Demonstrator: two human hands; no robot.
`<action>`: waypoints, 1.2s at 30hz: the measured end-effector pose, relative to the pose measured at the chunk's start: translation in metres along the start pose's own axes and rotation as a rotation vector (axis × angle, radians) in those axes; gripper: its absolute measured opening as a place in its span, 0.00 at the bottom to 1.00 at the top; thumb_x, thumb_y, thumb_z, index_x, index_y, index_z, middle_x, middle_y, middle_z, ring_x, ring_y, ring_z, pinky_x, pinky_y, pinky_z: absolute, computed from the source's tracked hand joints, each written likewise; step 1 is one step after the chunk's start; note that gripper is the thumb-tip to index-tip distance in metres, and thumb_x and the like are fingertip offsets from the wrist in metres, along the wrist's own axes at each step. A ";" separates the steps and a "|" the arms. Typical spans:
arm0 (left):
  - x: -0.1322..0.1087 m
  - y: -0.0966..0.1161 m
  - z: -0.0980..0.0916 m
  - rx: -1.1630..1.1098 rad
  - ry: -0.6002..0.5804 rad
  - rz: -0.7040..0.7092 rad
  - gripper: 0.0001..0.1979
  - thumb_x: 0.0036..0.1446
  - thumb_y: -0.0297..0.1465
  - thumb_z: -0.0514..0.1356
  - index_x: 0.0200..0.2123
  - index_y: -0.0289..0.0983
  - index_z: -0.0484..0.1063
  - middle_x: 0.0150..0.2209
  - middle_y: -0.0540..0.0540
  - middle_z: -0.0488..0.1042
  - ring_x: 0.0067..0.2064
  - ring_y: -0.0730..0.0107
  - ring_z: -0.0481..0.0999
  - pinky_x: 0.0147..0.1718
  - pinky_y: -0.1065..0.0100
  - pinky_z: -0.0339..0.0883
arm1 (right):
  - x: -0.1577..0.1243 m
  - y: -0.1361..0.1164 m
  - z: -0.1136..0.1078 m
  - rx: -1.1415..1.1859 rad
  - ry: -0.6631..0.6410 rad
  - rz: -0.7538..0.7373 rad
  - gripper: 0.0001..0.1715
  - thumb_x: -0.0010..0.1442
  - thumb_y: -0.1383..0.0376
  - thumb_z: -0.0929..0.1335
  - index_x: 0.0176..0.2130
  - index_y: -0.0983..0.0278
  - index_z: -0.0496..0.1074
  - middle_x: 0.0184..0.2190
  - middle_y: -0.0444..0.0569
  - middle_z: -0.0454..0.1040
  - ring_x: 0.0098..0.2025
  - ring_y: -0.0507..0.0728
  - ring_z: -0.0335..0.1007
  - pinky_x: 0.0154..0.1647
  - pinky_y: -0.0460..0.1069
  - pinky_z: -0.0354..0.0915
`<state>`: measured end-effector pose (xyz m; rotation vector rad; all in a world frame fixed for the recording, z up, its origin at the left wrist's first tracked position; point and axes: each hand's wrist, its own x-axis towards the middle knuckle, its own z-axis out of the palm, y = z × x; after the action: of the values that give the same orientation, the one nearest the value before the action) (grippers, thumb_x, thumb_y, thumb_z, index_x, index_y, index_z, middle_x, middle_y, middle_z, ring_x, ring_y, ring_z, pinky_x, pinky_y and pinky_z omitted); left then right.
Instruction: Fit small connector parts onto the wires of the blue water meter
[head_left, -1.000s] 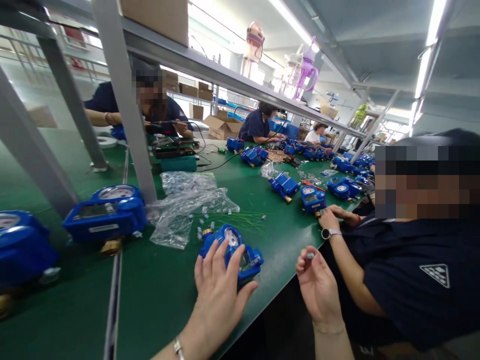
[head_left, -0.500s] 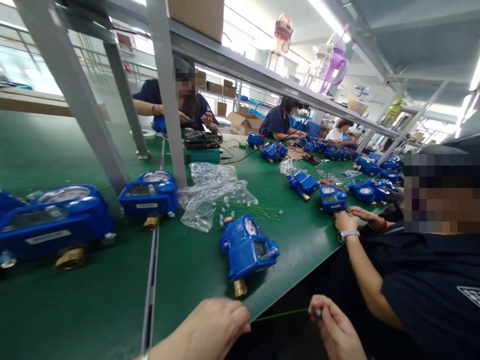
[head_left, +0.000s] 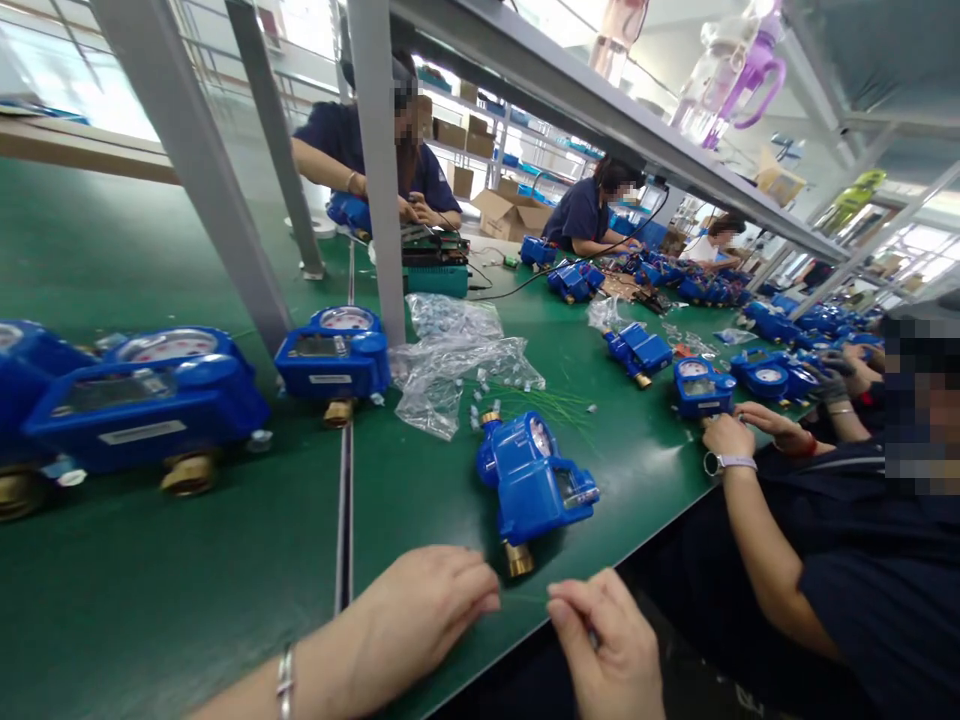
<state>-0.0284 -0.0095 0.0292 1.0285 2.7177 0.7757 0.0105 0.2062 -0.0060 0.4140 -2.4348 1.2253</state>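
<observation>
My left hand, a metal bracelet at its wrist, is closed in a pinch at the near table edge. To its right my right hand is also closed, thumb against fingers. A thin green wire stretches faintly between the two pinches. Within the right hand's fingers a small pale piece barely shows, mostly hidden. Just beyond both hands lies a blue water meter with brass threaded ends, tilted on the green table. Neither hand touches this meter.
More blue meters stand to the left. Behind the near meter are a clear plastic bag, loose pale pieces and green wires. Metal posts hold a shelf above. On the right a co-worker's hands handle another meter; other people sit across.
My right hand has moved left and slightly up, closer to my left hand, which stays pinched. The gap between them is narrower. The whole view has shifted, with the scene lying further right.
</observation>
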 end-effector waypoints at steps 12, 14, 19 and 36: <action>0.016 -0.033 0.022 -0.488 0.333 -0.290 0.13 0.64 0.36 0.45 0.41 0.41 0.68 0.37 0.49 0.70 0.39 0.68 0.70 0.40 0.68 0.64 | 0.059 -0.027 -0.033 -0.462 0.009 -0.134 0.11 0.62 0.61 0.63 0.36 0.62 0.73 0.25 0.46 0.63 0.28 0.52 0.60 0.30 0.48 0.59; 0.015 -0.033 0.025 -0.506 0.326 -0.254 0.13 0.65 0.35 0.45 0.41 0.41 0.68 0.39 0.49 0.70 0.41 0.68 0.70 0.42 0.68 0.64 | 0.060 -0.026 -0.030 -0.479 -0.023 -0.124 0.11 0.62 0.61 0.63 0.35 0.62 0.73 0.26 0.45 0.63 0.28 0.52 0.60 0.30 0.48 0.59; 0.017 -0.033 0.025 -0.523 0.305 -0.218 0.12 0.64 0.35 0.46 0.43 0.41 0.67 0.40 0.49 0.70 0.43 0.67 0.69 0.44 0.67 0.64 | 0.062 -0.028 -0.027 -0.505 -0.072 -0.118 0.12 0.63 0.60 0.62 0.36 0.62 0.73 0.26 0.46 0.64 0.29 0.52 0.60 0.31 0.48 0.59; 0.019 -0.035 0.027 -0.512 0.275 -0.190 0.13 0.64 0.34 0.46 0.43 0.40 0.68 0.40 0.48 0.69 0.42 0.67 0.69 0.43 0.67 0.64 | 0.070 -0.034 -0.031 -0.504 -0.082 -0.156 0.13 0.63 0.60 0.62 0.34 0.62 0.73 0.25 0.46 0.64 0.27 0.52 0.60 0.29 0.47 0.59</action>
<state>-0.0547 -0.0082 -0.0101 0.5763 2.5431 1.5594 -0.0307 0.2052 0.0671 0.4954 -2.6038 0.5097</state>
